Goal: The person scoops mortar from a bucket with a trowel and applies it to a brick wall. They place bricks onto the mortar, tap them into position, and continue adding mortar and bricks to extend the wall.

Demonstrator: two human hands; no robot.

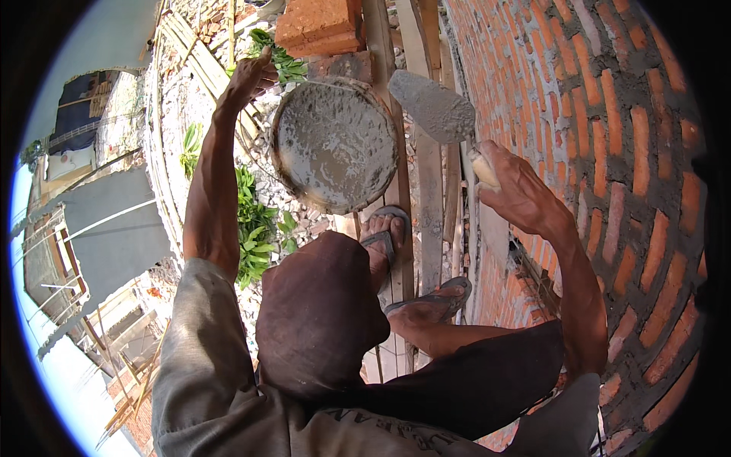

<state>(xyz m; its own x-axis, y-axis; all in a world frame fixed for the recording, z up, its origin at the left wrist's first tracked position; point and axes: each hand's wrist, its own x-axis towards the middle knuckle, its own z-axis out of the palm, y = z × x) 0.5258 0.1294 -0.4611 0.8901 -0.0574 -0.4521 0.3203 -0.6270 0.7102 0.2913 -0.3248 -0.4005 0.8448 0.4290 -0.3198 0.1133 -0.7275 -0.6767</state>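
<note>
My right hand [521,186] is closed round the pale handle of a trowel [438,108], beside the brick wall [609,145]. Grey wet mortar coats the trowel's blade, which lies just right of a round bucket [397,148]. Wet mortar [335,145] fills much of that bucket. Up and to its left, my left hand [250,80] hangs in the air with its fingers loosely bent and apart, holding nothing. Orange bricks [320,27] are stacked beyond the bucket, to the right of this hand.
My sandalled feet [387,228] stand on narrow wooden planks [426,206] along the wall. Left of the planks lie rubble and green leafy plants [253,221], well below. Bamboo poles [194,49] lean at the upper left, and grey buildings [114,228] stand farther off.
</note>
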